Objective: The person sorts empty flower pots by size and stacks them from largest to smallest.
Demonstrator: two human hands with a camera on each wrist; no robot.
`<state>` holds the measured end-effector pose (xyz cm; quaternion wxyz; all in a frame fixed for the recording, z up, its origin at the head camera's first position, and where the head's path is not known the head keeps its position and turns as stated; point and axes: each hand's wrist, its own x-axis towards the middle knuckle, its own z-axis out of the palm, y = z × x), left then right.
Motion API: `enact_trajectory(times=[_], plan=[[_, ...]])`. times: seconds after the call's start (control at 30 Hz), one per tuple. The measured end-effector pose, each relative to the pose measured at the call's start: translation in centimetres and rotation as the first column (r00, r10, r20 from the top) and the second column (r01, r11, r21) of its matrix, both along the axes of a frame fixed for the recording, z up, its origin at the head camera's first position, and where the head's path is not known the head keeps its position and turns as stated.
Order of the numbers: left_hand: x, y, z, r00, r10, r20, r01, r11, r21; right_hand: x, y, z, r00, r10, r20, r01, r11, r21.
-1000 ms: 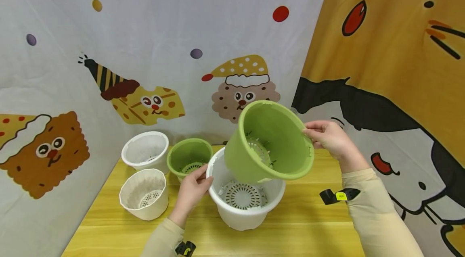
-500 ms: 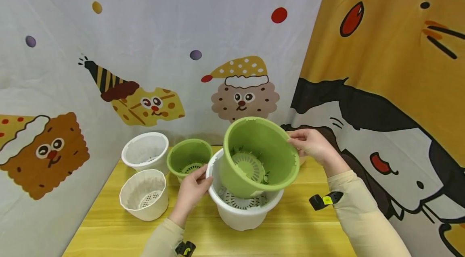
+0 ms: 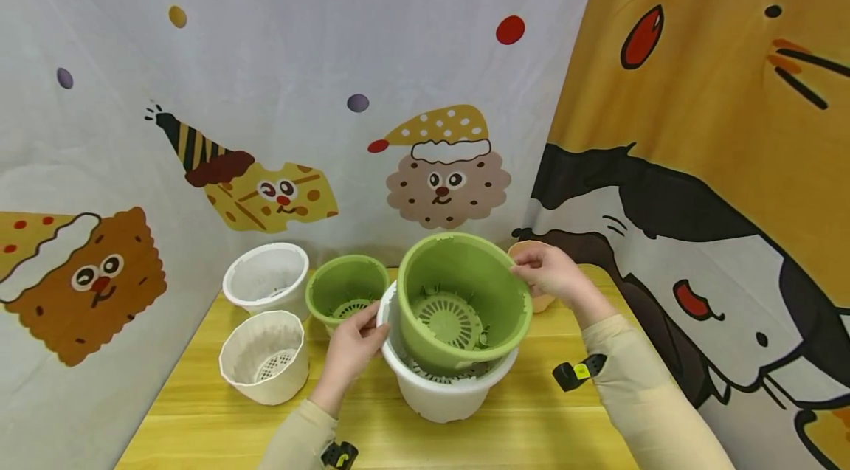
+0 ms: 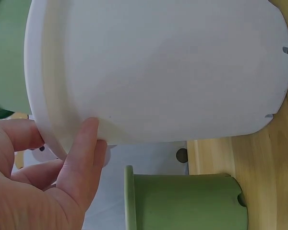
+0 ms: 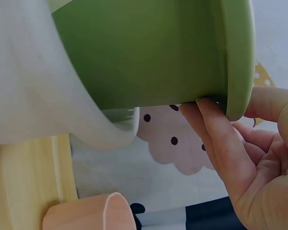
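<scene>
A large white plastic flowerpot (image 3: 441, 400) stands upright on the wooden table, slots in its base. My left hand (image 3: 355, 344) pinches its rim at the left; in the left wrist view the fingers (image 4: 84, 153) lie along the outer wall. With my right hand (image 3: 551, 274) I grip the right rim of a green flowerpot (image 3: 458, 263), slightly tilted, its lower part inside the white pot's mouth. The right wrist view shows fingertips (image 5: 213, 112) under the green rim and the green wall passing into the white pot.
To the left stand a smaller white pot (image 3: 242, 285), a smaller green pot (image 3: 315, 300) and a cream faceted pot (image 3: 232, 367). An orange pot (image 5: 86, 213) is behind my right hand. A printed cartoon curtain (image 3: 265, 49) borders the table (image 3: 531, 426).
My right hand has moved left and down with the green flowerpot, which has become more upright and gone into the white one. My left hand has stayed on the white rim.
</scene>
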<state>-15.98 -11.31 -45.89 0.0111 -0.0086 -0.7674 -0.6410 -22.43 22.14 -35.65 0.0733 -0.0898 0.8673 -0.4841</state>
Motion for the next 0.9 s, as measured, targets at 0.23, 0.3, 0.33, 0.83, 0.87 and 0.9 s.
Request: enact_trajectory(times=[0.23, 0.3, 0.33, 0.83, 0.87, 0.9], plan=[[0.1, 0.0, 0.2, 1.0, -0.01, 0.0, 0.01, 1.0, 0.015, -0.2, -0.3, -0.9, 1.0, -0.012, -0.014, 0.012, 1.0, 0.015], [0.1, 0.0, 0.2, 1.0, -0.011, -0.003, 0.011, 1.0, 0.015, -0.3, -0.4, -1.2, 1.0, -0.015, -0.01, 0.015, 0.999, 0.033], [0.1, 0.0, 0.2, 1.0, -0.012, -0.005, 0.012, 1.0, 0.013, -0.3, -0.4, -1.4, 1.0, -0.011, -0.004, 0.011, 0.999, 0.039], [0.2, 0.0, 0.1, 1.0, -0.012, -0.019, 0.012, 1.0, -0.016, -0.1, -1.5, -2.7, 1.0, -0.014, 0.009, 0.013, 0.996, 0.085], [0.2, 0.0, 0.0, 1.0, -0.013, -0.021, 0.013, 1.0, -0.013, 0.0, -1.6, -2.7, 1.0, -0.018, 0.012, 0.017, 0.996, 0.092], [0.2, 0.0, 0.0, 1.0, -0.013, -0.024, 0.013, 1.0, -0.01, 0.0, -1.8, -2.8, 1.0, -0.023, 0.016, 0.022, 0.995, 0.096]])
